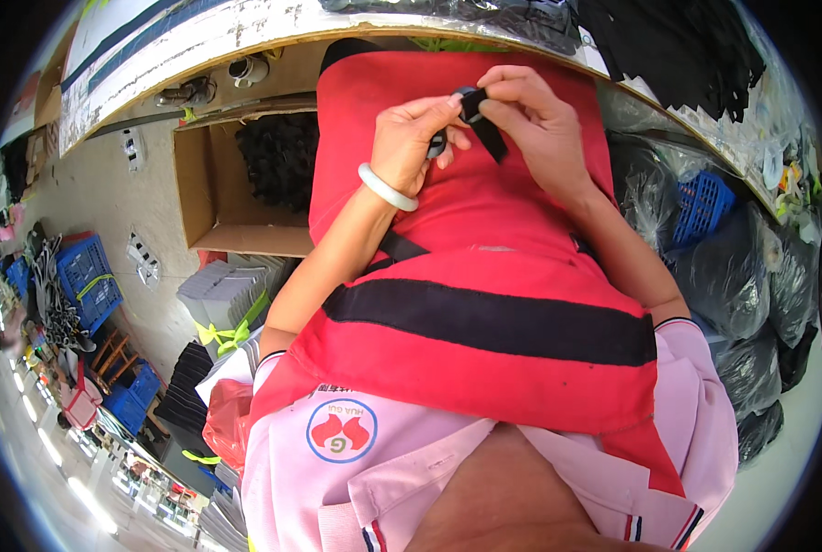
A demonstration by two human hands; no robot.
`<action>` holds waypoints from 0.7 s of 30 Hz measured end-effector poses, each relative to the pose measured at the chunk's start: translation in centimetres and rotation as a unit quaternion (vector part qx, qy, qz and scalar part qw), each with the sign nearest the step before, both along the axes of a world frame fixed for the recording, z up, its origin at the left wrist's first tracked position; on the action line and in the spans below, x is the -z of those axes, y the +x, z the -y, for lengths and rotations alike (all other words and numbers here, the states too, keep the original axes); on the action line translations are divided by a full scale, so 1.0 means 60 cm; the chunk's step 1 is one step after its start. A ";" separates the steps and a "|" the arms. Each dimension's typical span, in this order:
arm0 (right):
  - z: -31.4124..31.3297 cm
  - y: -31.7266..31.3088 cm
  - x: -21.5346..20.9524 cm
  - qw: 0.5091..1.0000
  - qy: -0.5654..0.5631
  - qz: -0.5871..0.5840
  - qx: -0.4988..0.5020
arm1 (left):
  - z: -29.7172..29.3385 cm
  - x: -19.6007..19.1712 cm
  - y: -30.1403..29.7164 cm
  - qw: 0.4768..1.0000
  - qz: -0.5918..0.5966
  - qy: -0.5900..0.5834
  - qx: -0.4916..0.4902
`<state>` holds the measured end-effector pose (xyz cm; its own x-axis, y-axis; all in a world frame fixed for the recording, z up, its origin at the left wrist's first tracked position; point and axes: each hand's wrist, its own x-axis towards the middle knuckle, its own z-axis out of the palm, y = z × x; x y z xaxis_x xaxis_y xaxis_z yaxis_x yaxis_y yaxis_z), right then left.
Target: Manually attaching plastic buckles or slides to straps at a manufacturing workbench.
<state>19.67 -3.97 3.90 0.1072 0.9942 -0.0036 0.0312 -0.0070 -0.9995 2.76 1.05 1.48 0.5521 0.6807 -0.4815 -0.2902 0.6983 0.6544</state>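
Hands: qty 2, both raised over far part of red apron [484, 212] (qty 1). Black strap [492, 141], qty 1, short, is held btwn them; its free end hangs down toward near side. L hand [407, 138]: thumb & index pinching strap's left end, where a small grey part [466, 92] shows; remaining fingers curled. Dark grey rounded part [437, 144], qty 1, sits in the curl of same hand; mostly covered, kind unclear. R hand [544, 129]: thumb & index pressed together on strap, pinching it; other fingers bent. Pale bangle [388, 189], qty 1, on L wrist.

Left of apron: cardboard box [196, 198], qty 1, open, w/ black pcs [277, 161] inside, too many to count. Nearer, grey stack [227, 290], qty 1, w/ yellow-green tie [236, 333]. Floor, far left: black-and-white items, qty 2, well apart; one farther [133, 149], one nearer [141, 258]. Blue crates at left: min. 2, incl. one w/ yellow-green strip [89, 285].

Far side: worktop [176, 64], qty 1, white top; black fabric pile [673, 55] on its right part. Right: blue basket [702, 207], qty 1, among clear plastic bags [719, 276], several, w/ dark contents; exact no. not determinable.
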 end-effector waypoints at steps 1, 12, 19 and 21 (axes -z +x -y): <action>0.004 -0.006 -0.016 0.997 0.055 -0.048 0.031 | 0.000 -0.009 0.005 0.998 -0.035 0.048 -0.028; 0.001 0.020 -0.032 0.970 -0.232 -0.068 -0.033 | 0.012 -0.026 0.007 0.975 -0.120 0.176 -0.063; -0.007 -0.005 -0.036 0.968 -0.182 -0.170 0.022 | 0.015 -0.019 0.004 0.937 -0.126 0.315 -0.089; -0.009 0.005 -0.034 0.960 -0.206 -0.185 0.027 | 0.011 -0.017 -0.005 0.932 -0.117 0.334 -0.076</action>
<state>19.95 -3.41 5.96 0.0740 0.8929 -0.4441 -0.3367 -0.3968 -0.8539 2.49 0.40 2.50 0.3588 0.9332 -0.0173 -0.1472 0.0748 0.9863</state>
